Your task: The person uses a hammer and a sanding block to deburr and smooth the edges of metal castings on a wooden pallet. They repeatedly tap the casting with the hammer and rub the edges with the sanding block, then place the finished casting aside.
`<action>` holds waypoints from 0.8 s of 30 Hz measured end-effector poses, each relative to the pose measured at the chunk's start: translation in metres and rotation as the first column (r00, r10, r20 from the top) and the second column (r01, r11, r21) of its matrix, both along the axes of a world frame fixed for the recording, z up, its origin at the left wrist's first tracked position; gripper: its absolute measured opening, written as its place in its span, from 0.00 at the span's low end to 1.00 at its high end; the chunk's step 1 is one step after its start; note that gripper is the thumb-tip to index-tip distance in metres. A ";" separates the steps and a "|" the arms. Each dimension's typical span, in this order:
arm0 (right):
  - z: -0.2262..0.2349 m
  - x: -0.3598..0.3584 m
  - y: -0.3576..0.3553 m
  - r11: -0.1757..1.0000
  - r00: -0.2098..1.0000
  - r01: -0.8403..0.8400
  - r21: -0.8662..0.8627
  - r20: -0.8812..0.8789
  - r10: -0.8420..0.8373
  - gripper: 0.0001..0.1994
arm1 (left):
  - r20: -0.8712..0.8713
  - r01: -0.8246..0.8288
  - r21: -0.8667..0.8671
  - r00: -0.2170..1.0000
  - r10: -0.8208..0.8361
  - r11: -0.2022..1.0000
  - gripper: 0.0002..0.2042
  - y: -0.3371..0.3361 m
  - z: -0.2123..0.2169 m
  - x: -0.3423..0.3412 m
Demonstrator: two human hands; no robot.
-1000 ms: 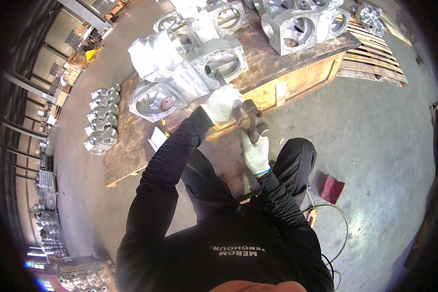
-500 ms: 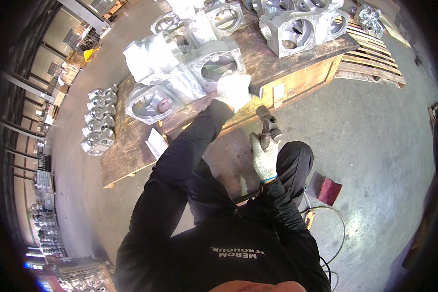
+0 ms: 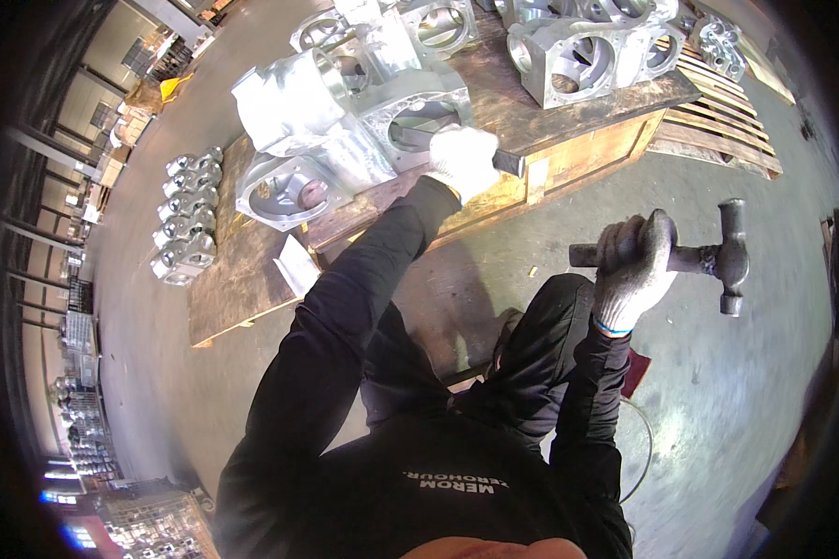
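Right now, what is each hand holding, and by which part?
The right hand grips a hammer by its handle. The left hand holds a dark bar-like tool near one end, which protrudes to the right.

I see a tan, slatted wooden pallet (image 3: 721, 129) past the right hand (image 3: 632, 270), and a dark red piece (image 3: 636, 371) and thin, curved hose (image 3: 651, 445) below that hand.

Castings (image 3: 298, 102) stand on the table (image 3: 228, 279), a pallet (image 3: 713, 151) to its right, the hammer (image 3: 694, 260) in the right hand (image 3: 632, 265).
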State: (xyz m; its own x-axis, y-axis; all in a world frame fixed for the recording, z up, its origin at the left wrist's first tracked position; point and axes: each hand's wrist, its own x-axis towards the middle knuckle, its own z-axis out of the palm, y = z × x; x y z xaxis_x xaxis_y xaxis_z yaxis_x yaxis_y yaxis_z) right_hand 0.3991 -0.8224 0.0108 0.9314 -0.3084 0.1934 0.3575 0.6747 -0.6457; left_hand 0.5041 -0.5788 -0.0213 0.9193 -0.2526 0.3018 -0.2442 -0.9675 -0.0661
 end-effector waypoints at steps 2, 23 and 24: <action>-0.002 0.001 0.008 0.997 0.998 -0.006 -0.075 -0.069 0.001 0.15 | 0.030 0.038 0.029 0.999 -0.039 0.999 0.19 0.001 -0.002 -0.005; -0.033 0.018 0.077 0.794 0.653 -0.588 -0.153 -0.669 0.355 0.14 | 0.061 -0.146 -0.061 0.987 0.150 0.987 0.16 0.006 0.020 0.003; -0.032 0.018 0.071 0.828 0.824 -0.455 -0.327 -0.508 0.252 0.14 | 0.080 -0.156 -0.076 0.984 0.161 0.985 0.16 0.006 0.021 0.004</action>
